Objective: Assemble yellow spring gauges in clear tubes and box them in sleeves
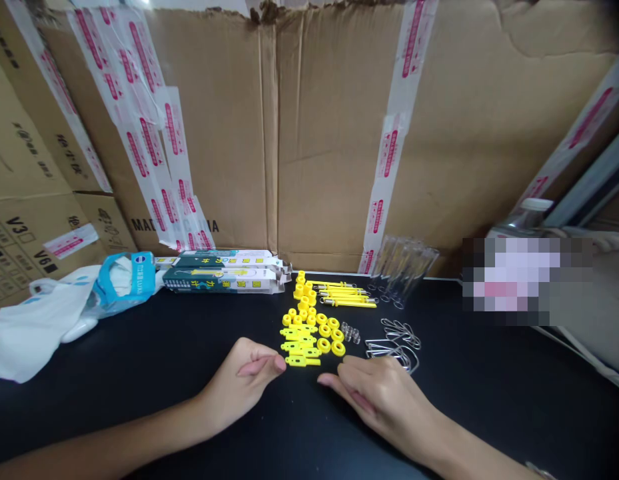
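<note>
My left hand [244,383] rests on the black tabletop [139,360] with its fingers drawn together and nothing in them. Its fingertips stop just short of a flat yellow plastic piece [302,361], one of several laid in a column. My right hand [379,400] lies apart from it, fingers spread and empty, just below a pile of bent steel wire loops [394,347]. Between and above the hands sit yellow plastic rings [330,335], small yellow spools [302,312], yellow rods [345,295] and tiny metal springs [350,332].
Printed cardboard boxes [222,280] lie flat beyond the parts. Clear plastic sleeves [402,270] lean at the table's back edge. White and blue plastic bags [114,287] lie at the left. Taped cardboard [209,133] stands behind, and a bottle [526,217] stands at the right.
</note>
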Demonstrator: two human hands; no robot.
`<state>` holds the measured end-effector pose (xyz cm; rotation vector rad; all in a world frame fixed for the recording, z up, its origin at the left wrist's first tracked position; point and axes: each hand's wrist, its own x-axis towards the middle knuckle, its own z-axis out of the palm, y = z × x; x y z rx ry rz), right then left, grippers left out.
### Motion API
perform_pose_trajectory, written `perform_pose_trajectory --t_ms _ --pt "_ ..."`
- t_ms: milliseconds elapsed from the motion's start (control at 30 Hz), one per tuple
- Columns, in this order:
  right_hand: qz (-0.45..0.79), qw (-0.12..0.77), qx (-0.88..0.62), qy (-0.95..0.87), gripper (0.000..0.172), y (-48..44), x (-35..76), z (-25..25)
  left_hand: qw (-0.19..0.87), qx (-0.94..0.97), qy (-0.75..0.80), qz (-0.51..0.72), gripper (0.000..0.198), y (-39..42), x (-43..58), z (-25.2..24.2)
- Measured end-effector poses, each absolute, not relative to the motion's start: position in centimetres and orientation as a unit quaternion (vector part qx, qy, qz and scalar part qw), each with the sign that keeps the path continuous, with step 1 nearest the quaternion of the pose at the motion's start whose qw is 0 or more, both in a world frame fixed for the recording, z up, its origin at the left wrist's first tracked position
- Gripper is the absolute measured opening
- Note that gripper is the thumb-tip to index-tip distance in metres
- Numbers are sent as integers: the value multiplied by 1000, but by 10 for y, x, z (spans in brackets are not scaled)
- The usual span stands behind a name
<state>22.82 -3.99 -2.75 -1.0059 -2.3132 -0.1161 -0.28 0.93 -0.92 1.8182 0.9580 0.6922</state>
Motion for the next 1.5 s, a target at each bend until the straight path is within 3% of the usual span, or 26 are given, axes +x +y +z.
perform_pose_trajectory --t_ms 333,600,933,1500 --pt "-18 315 -408 -857 21 -38 230 -27 413 764 408 282 47 10 -4 -18" --pt "-50 310 -373 -873 34 -38 231 -24 436 762 393 274 33 8 -4 -17" --pt "-132 352 -454 -807 19 -17 262 -15 456 745 391 291 29 7 -3 -16" --pt "-131 283 -530 -789 25 23 321 -41 468 721 405 311 26 11 -4 -18"
